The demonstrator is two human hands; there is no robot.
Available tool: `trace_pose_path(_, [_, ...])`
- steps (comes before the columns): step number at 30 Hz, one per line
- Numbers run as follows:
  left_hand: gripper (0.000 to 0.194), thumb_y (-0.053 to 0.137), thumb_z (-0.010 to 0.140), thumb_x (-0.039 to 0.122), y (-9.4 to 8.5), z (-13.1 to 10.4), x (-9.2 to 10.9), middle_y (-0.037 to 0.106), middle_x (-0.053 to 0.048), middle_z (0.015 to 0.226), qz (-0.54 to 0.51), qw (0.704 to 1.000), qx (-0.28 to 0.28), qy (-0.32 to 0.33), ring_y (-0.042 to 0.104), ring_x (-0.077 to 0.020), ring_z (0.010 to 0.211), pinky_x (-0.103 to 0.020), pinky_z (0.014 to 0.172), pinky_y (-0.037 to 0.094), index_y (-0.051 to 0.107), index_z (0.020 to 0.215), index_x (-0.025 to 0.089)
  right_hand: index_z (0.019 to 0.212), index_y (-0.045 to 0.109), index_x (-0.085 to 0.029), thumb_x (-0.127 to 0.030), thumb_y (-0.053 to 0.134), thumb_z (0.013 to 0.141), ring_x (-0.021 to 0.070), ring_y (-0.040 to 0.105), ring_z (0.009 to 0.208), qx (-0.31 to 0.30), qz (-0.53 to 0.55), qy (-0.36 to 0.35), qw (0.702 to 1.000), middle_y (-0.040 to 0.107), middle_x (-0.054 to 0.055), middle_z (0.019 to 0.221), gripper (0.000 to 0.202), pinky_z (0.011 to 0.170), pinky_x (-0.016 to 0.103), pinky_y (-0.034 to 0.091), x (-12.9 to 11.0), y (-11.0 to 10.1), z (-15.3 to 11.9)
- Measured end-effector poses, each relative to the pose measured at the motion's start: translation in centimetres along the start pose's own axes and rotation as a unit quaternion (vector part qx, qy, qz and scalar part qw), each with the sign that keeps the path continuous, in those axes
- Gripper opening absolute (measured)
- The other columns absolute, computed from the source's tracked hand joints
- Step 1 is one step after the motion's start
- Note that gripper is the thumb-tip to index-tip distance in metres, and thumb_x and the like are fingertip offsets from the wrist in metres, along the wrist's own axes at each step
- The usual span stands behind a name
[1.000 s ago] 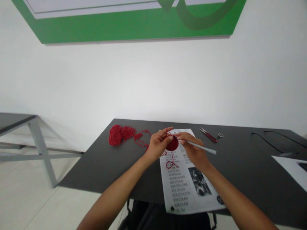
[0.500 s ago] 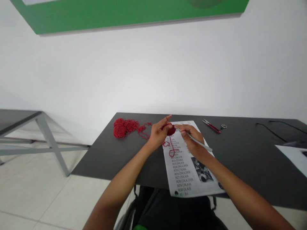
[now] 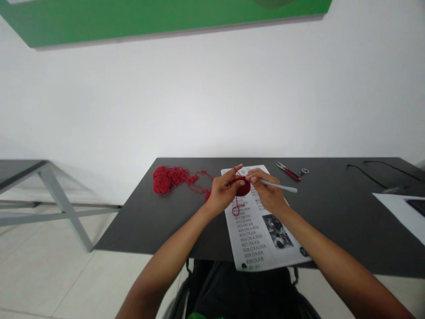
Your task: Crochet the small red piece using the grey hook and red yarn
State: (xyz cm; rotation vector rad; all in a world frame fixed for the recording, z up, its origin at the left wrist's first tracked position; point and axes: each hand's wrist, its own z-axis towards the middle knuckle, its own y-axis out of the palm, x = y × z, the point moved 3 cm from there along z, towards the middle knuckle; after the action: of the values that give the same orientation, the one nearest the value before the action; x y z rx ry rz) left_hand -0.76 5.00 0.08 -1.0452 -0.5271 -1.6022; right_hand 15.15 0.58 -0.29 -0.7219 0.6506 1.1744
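Hook (image 3: 283, 188) lies flatter than half a second ago; more of the red yarn disc (image 3: 244, 189) shows, just below frame centre. Left hand (image 3: 220, 192) has fingers pinching the disc, right hand (image 3: 270, 196) fingers pinching the hook. Likely mid-stitch at the disc's top edge.

The piece (image 3: 244, 189) at the left fingers (image 3: 229, 176) is deep red; the yarn (image 3: 162, 180) left of them is brighter red. The hook (image 3: 286, 188) in the right fingers (image 3: 260, 176) has a pale grey handle. Beneath the fingers, the paper (image 3: 274, 260) is white with rows of black print and a grey-toned photo (image 3: 278, 231). Right of the fingers, the snips (image 3: 293, 175) are red with silver blades. Below the fingers, the table (image 3: 159, 221) is dark grey.
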Motion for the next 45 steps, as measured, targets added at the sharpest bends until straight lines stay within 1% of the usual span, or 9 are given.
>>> trace_pose_path(4, [0.053, 0.075, 0.085, 0.041, 1.0, -0.3, -0.7, 0.080, -0.007, 0.097, -0.118, 0.991, 0.001, -0.064, 0.071, -0.0172, 0.083, -0.028, 0.078, 0.054, 0.068, 0.131, 0.017, 0.097, 0.078, -0.030, -0.042, 0.063, 0.096, 0.0220, 0.069, 0.091, 0.046, -0.160, -0.105, 0.980, 0.071, 0.006, 0.099, 0.019, 0.081, 0.038, 0.059, -0.9, 0.1, -0.7])
trace_pose_path(7, [0.055, 0.080, 0.079, 0.047, 1.6, -0.3, -1.2, 0.080, -0.008, 0.098, -0.246, 0.960, -0.015, -0.132, 0.072, -0.0184, 0.084, -0.029, 0.078, 0.056, 0.071, 0.124, 0.017, 0.106, 0.078, -0.031, -0.040, 0.063, 0.096, 0.0227, 0.069, 0.093, 0.042, -0.188, -0.136, 0.972, 0.071, 0.006, 0.102, 0.020, 0.080, 0.038, 0.059, -1.1, 0.2, -1.1])
trace_pose_path(10, [0.056, 0.085, 0.073, 0.048, 1.3, -0.1, -1.2, 0.078, -0.007, 0.086, -0.296, 0.944, -0.013, -0.145, 0.070, -0.0158, 0.074, -0.027, 0.072, 0.054, 0.075, 0.117, 0.015, 0.104, 0.078, -0.031, -0.047, 0.060, 0.097, 0.0223, 0.070, 0.094, 0.018, -0.114, -0.092, 0.989, 0.072, 0.005, 0.102, 0.025, 0.082, 0.037, 0.058, -1.3, -0.1, -0.9])
trace_pose_path(13, [0.057, 0.087, 0.073, 0.045, 0.6, 0.1, -0.7, 0.069, -0.001, 0.068, -0.289, 0.946, -0.044, -0.140, 0.059, -0.0090, 0.057, -0.021, 0.059, 0.045, 0.074, 0.119, 0.014, 0.091, 0.077, -0.027, -0.047, 0.066, 0.094, 0.0221, 0.071, 0.092, -0.035, 0.016, -0.033, 0.999, 0.075, 0.004, 0.095, 0.023, 0.084, 0.038, 0.057, -1.3, -0.3, -0.2])
trace_pose_path(16, [0.065, 0.090, 0.069, 0.041, 0.0, 0.2, -0.2, 0.067, 0.001, 0.069, -0.293, 0.941, -0.085, -0.148, 0.055, -0.0072, 0.056, -0.019, 0.055, 0.039, 0.070, 0.126, 0.015, 0.083, 0.075, -0.026, -0.044, 0.076, 0.087, 0.0199, 0.071, 0.085, -0.056, 0.091, 0.001, 0.994, 0.075, 0.003, 0.089, 0.019, 0.078, 0.034, 0.057, -1.0, -0.6, 0.4])
trace_pose_path(21, [0.067, 0.092, 0.066, 0.039, -0.5, 0.4, 0.4, 0.066, 0.001, 0.070, -0.295, 0.937, -0.111, -0.148, 0.052, -0.0063, 0.056, -0.018, 0.054, 0.037, 0.070, 0.124, 0.014, 0.083, 0.076, -0.026, -0.040, 0.080, 0.084, 0.0197, 0.073, 0.092, -0.095, 0.113, 0.016, 0.989, 0.078, 0.003, 0.096, 0.014, 0.082, 0.034, 0.057, -1.1, -1.0, 0.6])
trace_pose_path(30, [0.085, 0.095, 0.061, 0.039, -0.8, 0.3, 0.5, 0.069, 0.001, 0.073, -0.306, 0.934, -0.116, -0.144, 0.056, -0.0078, 0.056, -0.019, 0.055, 0.041, 0.061, 0.136, 0.017, 0.085, 0.077, -0.027, -0.048, 0.079, 0.083, 0.0229, 0.076, 0.095, -0.083, 0.126, 0.066, 0.986, 0.082, 0.005, 0.102, 0.022, 0.085, 0.041, 0.060, -1.7, -1.6, 0.6])
trace_pose_path(37, [0.081, 0.095, 0.060, 0.042, -1.2, 0.3, 0.5, 0.069, 0.000, 0.072, -0.331, 0.920, -0.140, -0.157, 0.056, -0.0072, 0.052, -0.018, 0.051, 0.037, 0.064, 0.129, 0.013, 0.086, 0.072, -0.024, -0.046, 0.077, 0.086, 0.0241, 0.077, 0.101, -0.113, 0.239, 0.115, 0.958, 0.082, 0.007, 0.110, 0.023, 0.084, 0.039, 0.060, -1.7, -1.3, 0.2])
trace_pose_path(45, [0.075, 0.093, 0.060, 0.053, -0.9, -0.1, 0.3, 0.072, -0.002, 0.076, -0.388, 0.889, -0.159, -0.185, 0.062, -0.0097, 0.055, -0.021, 0.055, 0.046, 0.069, 0.120, 0.017, 0.086, 0.067, -0.024, -0.048, 0.078, 0.084, 0.0267, 0.078, 0.101, -0.126, 0.309, 0.141, 0.932, 0.082, 0.007, 0.107, 0.027, 0.094, 0.048, 0.059, -1.2, -0.3, -0.3])
